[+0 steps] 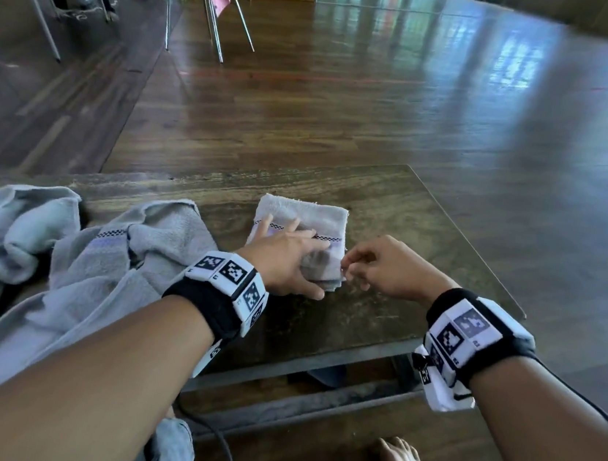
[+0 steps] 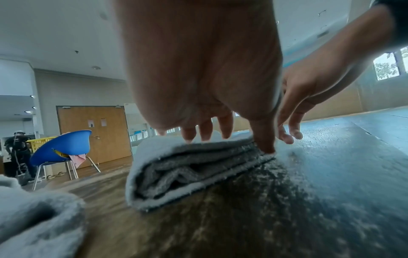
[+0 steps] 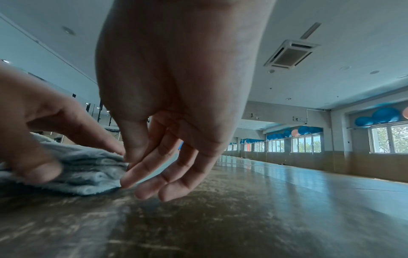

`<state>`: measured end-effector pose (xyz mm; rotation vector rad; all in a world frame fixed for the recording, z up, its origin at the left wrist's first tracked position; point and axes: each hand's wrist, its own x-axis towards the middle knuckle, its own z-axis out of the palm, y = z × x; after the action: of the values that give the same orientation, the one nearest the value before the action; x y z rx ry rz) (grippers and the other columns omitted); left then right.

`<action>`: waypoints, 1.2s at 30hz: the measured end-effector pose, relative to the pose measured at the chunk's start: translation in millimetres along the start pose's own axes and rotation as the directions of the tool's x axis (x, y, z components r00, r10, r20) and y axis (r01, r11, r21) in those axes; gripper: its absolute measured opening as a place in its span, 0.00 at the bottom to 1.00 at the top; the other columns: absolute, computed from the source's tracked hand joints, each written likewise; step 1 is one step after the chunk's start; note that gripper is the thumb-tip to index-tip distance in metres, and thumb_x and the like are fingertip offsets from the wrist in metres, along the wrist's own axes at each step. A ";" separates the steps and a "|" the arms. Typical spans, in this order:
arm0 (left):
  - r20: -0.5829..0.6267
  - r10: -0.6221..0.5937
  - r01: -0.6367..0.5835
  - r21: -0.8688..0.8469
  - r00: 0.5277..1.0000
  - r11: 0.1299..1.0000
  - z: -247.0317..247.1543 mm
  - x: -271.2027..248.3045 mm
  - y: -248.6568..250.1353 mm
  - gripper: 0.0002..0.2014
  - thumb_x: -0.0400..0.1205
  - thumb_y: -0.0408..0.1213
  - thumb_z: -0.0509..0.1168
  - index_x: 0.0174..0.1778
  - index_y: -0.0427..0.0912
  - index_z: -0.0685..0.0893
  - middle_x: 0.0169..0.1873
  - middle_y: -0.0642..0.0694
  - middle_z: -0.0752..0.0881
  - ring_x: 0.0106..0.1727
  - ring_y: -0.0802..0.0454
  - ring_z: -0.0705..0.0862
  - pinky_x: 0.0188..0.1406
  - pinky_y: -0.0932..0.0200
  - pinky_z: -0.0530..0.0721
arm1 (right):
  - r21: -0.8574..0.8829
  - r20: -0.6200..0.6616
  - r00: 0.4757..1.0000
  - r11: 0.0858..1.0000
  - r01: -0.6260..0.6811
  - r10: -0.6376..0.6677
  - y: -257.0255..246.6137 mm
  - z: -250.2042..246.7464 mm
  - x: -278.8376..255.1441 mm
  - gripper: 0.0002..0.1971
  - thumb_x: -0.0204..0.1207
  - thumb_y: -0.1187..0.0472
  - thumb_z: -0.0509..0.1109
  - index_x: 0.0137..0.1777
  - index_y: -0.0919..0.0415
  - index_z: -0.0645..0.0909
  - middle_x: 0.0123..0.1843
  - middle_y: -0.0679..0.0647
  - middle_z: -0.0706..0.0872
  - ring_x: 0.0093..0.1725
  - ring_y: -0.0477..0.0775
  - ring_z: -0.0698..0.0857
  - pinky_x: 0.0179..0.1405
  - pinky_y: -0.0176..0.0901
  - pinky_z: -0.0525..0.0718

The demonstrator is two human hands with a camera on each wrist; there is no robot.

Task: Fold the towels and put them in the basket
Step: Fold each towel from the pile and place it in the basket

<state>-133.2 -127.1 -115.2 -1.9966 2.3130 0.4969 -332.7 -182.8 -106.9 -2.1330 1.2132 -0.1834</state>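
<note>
Folded towel (image 1: 305, 238) lies on the tabletop (image 1: 393, 210) — left hand (image 1: 287, 262) flat on top, fingers straight, thumb at its near edge. Right hand (image 1: 386, 267) pinches the towel's near right corner with thumb and forefinger. Unfolded towels (image 1: 73, 259) lie left.

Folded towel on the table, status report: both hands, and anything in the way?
Left hand flat on folded towel. Right hand pinching its near corner. Unfolded towels heaped left; basket not seen.
</note>
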 end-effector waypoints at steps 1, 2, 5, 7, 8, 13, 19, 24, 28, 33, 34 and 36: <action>-0.002 0.009 -0.009 0.020 1.000 1.000 1.1 0.8 2.2 0.41 0.77 0.65 0.68 0.85 0.61 0.60 0.87 0.49 0.57 0.89 0.48 0.45 0.81 0.34 0.31 | 0.016 -0.008 1.000 1.000 0.000 0.000 1.6 -0.4 -0.5 0.09 0.78 0.69 0.71 0.46 0.57 0.91 0.38 0.54 0.94 0.30 0.46 0.85 0.43 0.46 0.88; -0.008 0.019 -0.019 0.031 1.000 0.999 1.7 2.1 5.0 0.38 0.80 0.62 0.66 0.85 0.61 0.60 0.87 0.47 0.57 0.89 0.48 0.48 0.82 0.35 0.33 | 0.024 -0.018 1.000 1.000 0.000 0.000 2.9 -1.0 -0.9 0.10 0.77 0.69 0.71 0.45 0.56 0.91 0.38 0.52 0.94 0.29 0.43 0.85 0.43 0.45 0.88; -0.030 0.048 -0.049 -0.038 0.998 0.998 1.3 6.0 11.7 0.26 0.87 0.56 0.58 0.83 0.63 0.66 0.87 0.45 0.58 0.88 0.46 0.53 0.84 0.40 0.38 | 0.025 -0.013 1.000 1.000 0.005 -0.004 5.2 -2.5 -1.6 0.12 0.77 0.70 0.71 0.41 0.52 0.90 0.39 0.53 0.94 0.28 0.41 0.84 0.43 0.48 0.90; -0.060 0.067 -0.075 -0.157 0.996 0.985 -0.3 6.1 13.7 0.22 0.89 0.52 0.56 0.81 0.61 0.70 0.86 0.45 0.61 0.87 0.46 0.56 0.87 0.43 0.42 | 0.017 0.032 0.999 1.000 0.000 0.000 5.1 -5.0 -1.7 0.12 0.78 0.70 0.68 0.44 0.54 0.90 0.43 0.60 0.93 0.32 0.48 0.86 0.45 0.52 0.90; -0.092 0.086 -0.105 -0.221 0.992 0.970 -1.0 5.5 14.5 0.21 0.89 0.49 0.57 0.80 0.59 0.72 0.85 0.45 0.64 0.86 0.46 0.60 0.86 0.47 0.48 | 0.019 0.062 0.998 1.000 -0.005 0.003 5.3 -6.3 -1.7 0.12 0.79 0.70 0.67 0.45 0.55 0.90 0.46 0.64 0.93 0.35 0.53 0.87 0.44 0.53 0.90; -0.126 0.167 -0.205 -0.416 0.978 0.886 6.9 6.0 21.5 0.21 0.88 0.45 0.62 0.78 0.54 0.77 0.83 0.47 0.70 0.86 0.51 0.61 0.84 0.55 0.61 | -0.005 0.067 0.997 0.999 -0.046 0.046 7.9 -8.5 -0.9 0.13 0.81 0.67 0.66 0.39 0.55 0.88 0.42 0.64 0.91 0.43 0.67 0.91 0.40 0.53 0.87; -0.158 0.062 -0.137 -0.526 0.985 0.839 1.4 8.5 15.1 0.22 0.82 0.53 0.63 0.69 0.49 0.86 0.66 0.49 0.87 0.66 0.55 0.84 0.69 0.60 0.78 | -0.056 -0.184 0.979 0.996 0.073 -0.082 2.9 0.6 6.3 0.11 0.84 0.59 0.68 0.63 0.54 0.85 0.63 0.51 0.86 0.60 0.52 0.83 0.60 0.47 0.80; -0.384 -0.123 0.064 -0.164 0.915 0.984 -5.1 17.8 -7.5 0.26 0.82 0.45 0.62 0.79 0.51 0.74 0.83 0.45 0.68 0.84 0.44 0.66 0.80 0.45 0.65 | -0.180 -0.058 0.994 0.980 0.086 -0.098 0.1 8.7 11.7 0.17 0.86 0.52 0.67 0.72 0.53 0.80 0.65 0.47 0.79 0.65 0.49 0.78 0.64 0.44 0.74; -0.155 -0.200 0.190 -0.079 0.968 0.979 8.8 19.1 -21.1 0.32 0.84 0.58 0.56 0.85 0.56 0.59 0.88 0.52 0.51 0.88 0.50 0.49 0.80 0.35 0.56 | -0.283 -0.070 0.995 0.958 0.045 -0.068 -6.4 6.3 9.4 0.14 0.84 0.48 0.66 0.66 0.48 0.83 0.64 0.44 0.79 0.68 0.52 0.78 0.64 0.53 0.79; -0.252 -0.085 0.070 -0.067 0.964 0.995 9.5 20.0 -21.9 0.34 0.75 0.64 0.65 0.78 0.61 0.68 0.79 0.56 0.67 0.83 0.52 0.57 0.76 0.40 0.57 | -0.412 -0.146 0.954 0.893 0.183 -0.262 -18.9 13.8 5.6 0.15 0.83 0.53 0.65 0.69 0.50 0.78 0.69 0.49 0.78 0.74 0.54 0.72 0.73 0.52 0.70; -0.266 -0.059 0.044 -0.063 0.962 0.997 11.2 18.5 -19.4 0.35 0.73 0.65 0.65 0.76 0.63 0.70 0.76 0.57 0.69 0.82 0.51 0.59 0.75 0.43 0.57 | -0.397 -0.134 0.951 0.894 0.207 -0.280 -20.8 17.2 5.6 0.18 0.83 0.54 0.65 0.72 0.52 0.75 0.71 0.50 0.76 0.75 0.54 0.71 0.75 0.53 0.69; -0.284 -0.044 0.026 -0.069 0.958 0.997 16.3 16.7 -13.9 0.37 0.70 0.67 0.66 0.76 0.62 0.69 0.74 0.58 0.69 0.80 0.52 0.60 0.76 0.44 0.57 | -0.348 -0.081 0.964 0.913 0.212 -0.255 -22.2 26.3 6.1 0.23 0.85 0.56 0.65 0.79 0.56 0.67 0.77 0.54 0.71 0.79 0.57 0.68 0.78 0.52 0.67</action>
<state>-125.3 -140.3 -137.6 -2.2711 2.4415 0.3019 -302.3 -167.4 -114.7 -2.6037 1.1169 -0.2302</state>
